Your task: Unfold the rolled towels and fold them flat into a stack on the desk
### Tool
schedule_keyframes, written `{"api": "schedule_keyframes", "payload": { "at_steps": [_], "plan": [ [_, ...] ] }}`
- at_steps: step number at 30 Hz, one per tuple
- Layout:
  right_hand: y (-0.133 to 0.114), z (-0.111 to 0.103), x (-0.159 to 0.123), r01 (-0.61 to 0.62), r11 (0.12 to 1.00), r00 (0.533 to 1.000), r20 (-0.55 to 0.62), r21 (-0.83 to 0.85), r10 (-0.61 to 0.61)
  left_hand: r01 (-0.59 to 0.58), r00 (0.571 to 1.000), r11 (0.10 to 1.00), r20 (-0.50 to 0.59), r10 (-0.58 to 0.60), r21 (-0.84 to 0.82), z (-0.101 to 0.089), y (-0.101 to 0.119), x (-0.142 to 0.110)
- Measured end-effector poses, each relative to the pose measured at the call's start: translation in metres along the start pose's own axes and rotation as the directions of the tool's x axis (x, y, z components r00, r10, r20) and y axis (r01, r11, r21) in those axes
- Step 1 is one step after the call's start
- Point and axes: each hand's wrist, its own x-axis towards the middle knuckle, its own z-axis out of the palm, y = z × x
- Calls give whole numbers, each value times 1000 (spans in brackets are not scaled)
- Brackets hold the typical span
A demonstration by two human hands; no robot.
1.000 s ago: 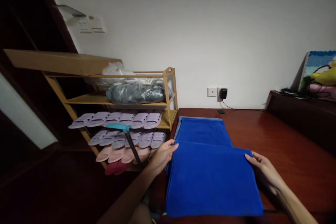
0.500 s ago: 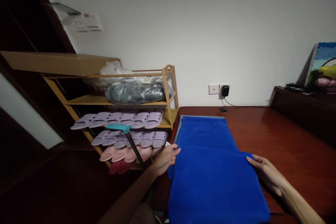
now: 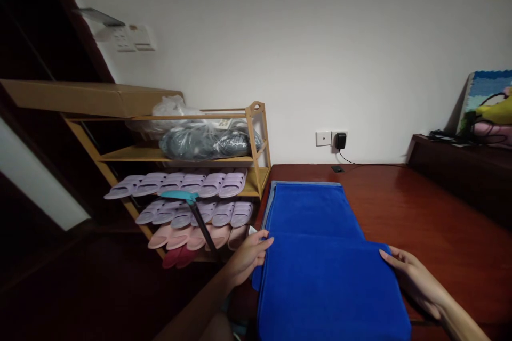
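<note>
A blue cloth (image 3: 328, 287), which looks like a towel, hangs between my hands in the lower middle of the head view. My left hand (image 3: 248, 256) pinches its upper left corner between thumb and fingers. At the upper right corner, my right hand (image 3: 414, 272) grips the edge, thumb on top. Beyond it lies a stack of folded blue cloths (image 3: 312, 208) with a grey-blue one showing at its far and left edges. The held cloth overlaps the near part of this stack, so that part is hidden.
The stack rests on a reddish-brown wooden tabletop (image 3: 432, 213). To the left stands a wooden shoe rack (image 3: 256, 154) with several lilac slippers (image 3: 218, 184), pink ones below, and a plastic-wrapped bundle (image 3: 208, 141). A teal-topped black handle (image 3: 204, 226) leans before it. A black plug (image 3: 340, 141) sits on the wall.
Both hands have drawn the blue cloth slightly nearer to me, its top edge now lower in view. More of the stack behind shows. Both grips stay the same.
</note>
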Motion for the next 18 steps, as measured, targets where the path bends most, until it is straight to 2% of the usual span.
{"api": "schedule_keyframes", "payload": {
  "at_steps": [4,9,13,15,17,18],
  "plan": [
    [-1,7,-14,44,997,998,-47,-65,-47,-37,999,999,14,38,-23,10,7,-20],
    [-1,10,-41,98,975,972,-191,-198,-136,-143,989,990,-44,143,-3,21,23,-56],
    [-4,8,-66,162,939,935,-257,-305,-244,-204,974,972,-79,214,119,22,39,-89],
    [-9,10,-79,171,915,907,-304,-365,-291,-236,946,946,-170,276,223,23,49,-104],
    [-18,17,-89,188,883,878,-329,-431,-348,-259,891,911,-286,354,321,25,60,-117],
    [-24,21,-92,219,853,847,-342,-473,-407,-269,858,891,-330,394,365,26,67,-123]
  ]
}}
